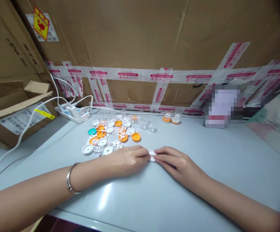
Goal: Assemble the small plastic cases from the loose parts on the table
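Both my hands rest on the pale grey table [202, 151] and meet at a small white round plastic part [151, 155]. My left hand [127, 160], with a metal bangle on its wrist, pinches the part from the left. My right hand [176, 162] pinches it from the right. Just beyond my left hand lies a heap of small round parts [113, 133]: white discs, orange caps, one teal cap and clear cups. Two assembled pieces [171, 118], clear on orange bases, stand apart further back.
A white power strip [73, 113] with a plugged-in adapter and white cables lies at the back left. Taped cardboard boxes [140, 48] wall the back. An open carton [14, 112] sits left. A blurred patch and a paper bag [275, 122] are at the right.
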`<state>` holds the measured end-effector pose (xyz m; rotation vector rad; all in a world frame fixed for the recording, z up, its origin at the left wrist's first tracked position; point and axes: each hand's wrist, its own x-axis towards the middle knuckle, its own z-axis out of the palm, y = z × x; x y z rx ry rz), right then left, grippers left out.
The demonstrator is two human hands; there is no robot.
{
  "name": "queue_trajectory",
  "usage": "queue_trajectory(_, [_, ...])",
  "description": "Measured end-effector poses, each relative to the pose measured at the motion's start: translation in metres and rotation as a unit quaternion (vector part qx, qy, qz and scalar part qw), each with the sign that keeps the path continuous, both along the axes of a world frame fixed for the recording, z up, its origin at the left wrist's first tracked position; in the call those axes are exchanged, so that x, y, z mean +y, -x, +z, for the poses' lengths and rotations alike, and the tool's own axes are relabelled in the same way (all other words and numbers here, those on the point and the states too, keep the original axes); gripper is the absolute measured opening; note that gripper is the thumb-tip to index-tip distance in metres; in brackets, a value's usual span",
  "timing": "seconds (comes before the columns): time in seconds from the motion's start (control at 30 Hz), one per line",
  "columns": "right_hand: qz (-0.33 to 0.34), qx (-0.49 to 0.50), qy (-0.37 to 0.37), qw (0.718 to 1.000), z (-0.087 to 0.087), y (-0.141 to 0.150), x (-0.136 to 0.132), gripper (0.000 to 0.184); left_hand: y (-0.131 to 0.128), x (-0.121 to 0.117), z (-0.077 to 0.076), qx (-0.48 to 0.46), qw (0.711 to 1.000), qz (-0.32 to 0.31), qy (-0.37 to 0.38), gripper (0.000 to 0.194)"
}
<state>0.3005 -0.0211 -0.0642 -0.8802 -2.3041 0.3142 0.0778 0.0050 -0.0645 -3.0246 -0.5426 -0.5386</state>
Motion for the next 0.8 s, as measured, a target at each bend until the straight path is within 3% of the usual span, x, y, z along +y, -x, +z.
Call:
queue_trajectory(0.3, [-0.027, 0.03, 0.074, 0.996, 0.001, -0.001, -0.001, 0.021, -0.002, -0.001, 0.011, -0.038, 0.999, -0.006, 0.003, 0.028])
queue_trajectory(0.4, [-0.043, 0.044, 0.1, 0.993, 0.003, -0.002, -0.001, 0.02, 0.009, 0.009, 0.031, -0.083, 0.996, 0.015, -0.014, 0.027])
queue_trajectory(0.47, [-0.05, 0.05, 0.115, 0.991, 0.005, -0.003, 0.0, 0.018, 0.025, 0.02, 0.05, -0.095, 0.993, 0.063, 0.005, 0.025])
queue_trajectory(0.63, [-0.057, 0.036, 0.134, 0.989, 0.008, -0.002, 0.0, 0.017, 0.08, 0.046, 0.087, 0.086, 0.967, 0.186, 0.15, 0.016])
queue_trajectory(0.8, [-0.07, 0.006, 0.129, 0.989, 0.008, -0.001, 0.002, 0.023, 0.098, 0.053, 0.087, 0.193, 0.917, 0.237, 0.256, 0.016])
